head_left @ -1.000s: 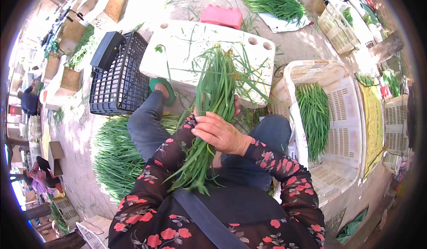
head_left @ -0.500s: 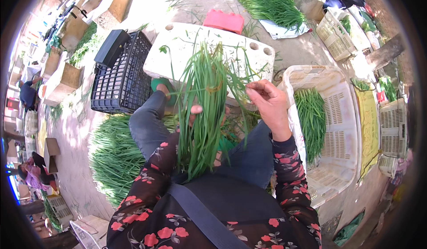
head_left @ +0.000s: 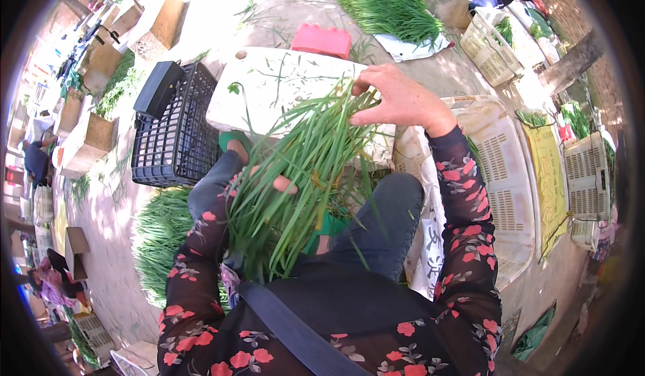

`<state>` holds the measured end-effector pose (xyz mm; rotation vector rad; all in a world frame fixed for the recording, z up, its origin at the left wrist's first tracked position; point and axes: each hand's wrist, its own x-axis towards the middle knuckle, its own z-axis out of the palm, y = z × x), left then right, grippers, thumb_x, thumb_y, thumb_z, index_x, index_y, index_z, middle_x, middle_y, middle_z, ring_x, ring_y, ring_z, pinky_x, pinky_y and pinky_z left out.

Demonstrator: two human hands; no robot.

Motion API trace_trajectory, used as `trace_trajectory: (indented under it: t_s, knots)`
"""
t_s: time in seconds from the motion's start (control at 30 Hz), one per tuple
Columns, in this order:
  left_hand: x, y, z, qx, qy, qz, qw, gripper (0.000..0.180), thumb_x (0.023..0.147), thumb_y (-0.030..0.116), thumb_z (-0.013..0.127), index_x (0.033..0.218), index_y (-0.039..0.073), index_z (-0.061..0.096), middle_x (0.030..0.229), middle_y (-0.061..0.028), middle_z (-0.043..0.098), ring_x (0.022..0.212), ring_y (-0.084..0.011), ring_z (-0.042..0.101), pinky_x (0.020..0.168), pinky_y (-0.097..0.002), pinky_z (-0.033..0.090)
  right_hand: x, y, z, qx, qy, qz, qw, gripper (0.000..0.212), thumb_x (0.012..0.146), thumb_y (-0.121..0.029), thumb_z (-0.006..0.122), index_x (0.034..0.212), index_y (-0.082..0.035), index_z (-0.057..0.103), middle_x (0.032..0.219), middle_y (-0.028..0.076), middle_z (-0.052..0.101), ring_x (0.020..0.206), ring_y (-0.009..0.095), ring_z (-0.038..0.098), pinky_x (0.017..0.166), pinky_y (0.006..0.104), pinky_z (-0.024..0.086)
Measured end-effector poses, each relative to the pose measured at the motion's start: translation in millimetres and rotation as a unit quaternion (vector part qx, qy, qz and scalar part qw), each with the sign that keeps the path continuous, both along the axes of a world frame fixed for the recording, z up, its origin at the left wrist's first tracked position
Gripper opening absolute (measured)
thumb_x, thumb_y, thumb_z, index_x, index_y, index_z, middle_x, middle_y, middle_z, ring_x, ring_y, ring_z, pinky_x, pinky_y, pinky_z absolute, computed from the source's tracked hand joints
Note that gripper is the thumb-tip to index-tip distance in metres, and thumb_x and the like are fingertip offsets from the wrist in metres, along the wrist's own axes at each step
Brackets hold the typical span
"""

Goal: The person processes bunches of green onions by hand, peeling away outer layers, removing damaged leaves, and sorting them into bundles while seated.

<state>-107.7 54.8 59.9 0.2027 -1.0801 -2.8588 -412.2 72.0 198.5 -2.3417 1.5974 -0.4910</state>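
Note:
A loose bunch of long green chives (head_left: 295, 168) slants across my lap, one end up toward the right and its leaf tips down toward my left thigh. My left hand (head_left: 285, 184) is closed round the middle of it; only the thumb and a bit of finger show, the rest being behind the leaves. At the upper end, my right hand (head_left: 406, 101) is closed, thumb and fingers pinching the chive ends. Just beyond the bunch lies a white foam slab (head_left: 269, 80) strewn with leaf scraps.
On the left stands a black plastic crate (head_left: 175, 134) with a dark box (head_left: 158, 88) on it; a chive heap (head_left: 158, 235) lies nearer. A large white plastic basket (head_left: 500, 168) is at my right. Past the slab are a red block (head_left: 321, 40) and another chive pile (head_left: 386, 13).
The bunch has swung from upright to a slant, its upper end going right. My right hand has moved up and left from beside the bunch onto that end. The view has shifted slightly.

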Motion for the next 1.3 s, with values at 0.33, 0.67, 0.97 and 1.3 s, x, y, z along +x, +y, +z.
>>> trace_trajectory:
  t_s: [0.33,0.67,0.97,1.3]
  knots:
    - [4,37,-6,0.029,-0.086,0.017,0.996,0.083,0.071,0.031,0.07,0.137,-0.003,0.033,0.103,-0.0209,0.06,0.085,-0.0246,0.062,0.069,-0.0338,0.051,1,15,-50,0.166,-0.07,-0.03,0.983,0.037,0.072,-0.027,0.076,0.094,0.0,0.064,0.086,0.011,0.065,0.085,0.026,0.063,0.077,0.0345,0.049]
    - [8,42,-8,0.025,-0.116,0.02,0.993,0.069,0.073,0.026,0.067,0.131,-0.002,0.041,0.106,-0.0198,0.061,0.086,-0.0232,0.062,0.07,-0.034,0.052,7,17,-61,0.147,-0.178,0.097,0.968,0.029,0.068,-0.023,0.073,0.082,0.002,0.068,0.079,0.01,0.061,0.073,0.022,0.06,0.067,0.0327,0.047]
    - [6,40,-12,-0.006,-0.111,0.04,0.993,0.058,0.076,0.022,0.065,0.126,-0.002,0.049,0.108,-0.0187,0.061,0.087,-0.022,0.062,0.071,-0.0341,0.052,5,22,-82,0.189,-0.354,-0.072,0.913,0.021,0.073,-0.016,0.074,0.082,0.001,0.067,0.074,0.006,0.067,0.067,0.014,0.061,0.065,0.0271,0.047]
    - [36,34,3,-0.009,-0.206,0.132,0.97,0.052,0.077,0.024,0.068,0.12,-0.001,0.055,0.095,-0.0126,0.064,0.077,-0.0194,0.062,0.065,-0.031,0.052,-166,12,-85,-0.272,-0.603,-0.459,0.593,0.017,0.086,-0.015,0.069,0.093,-0.001,0.063,0.08,0.002,0.065,0.067,0.012,0.061,0.06,0.0224,0.047]
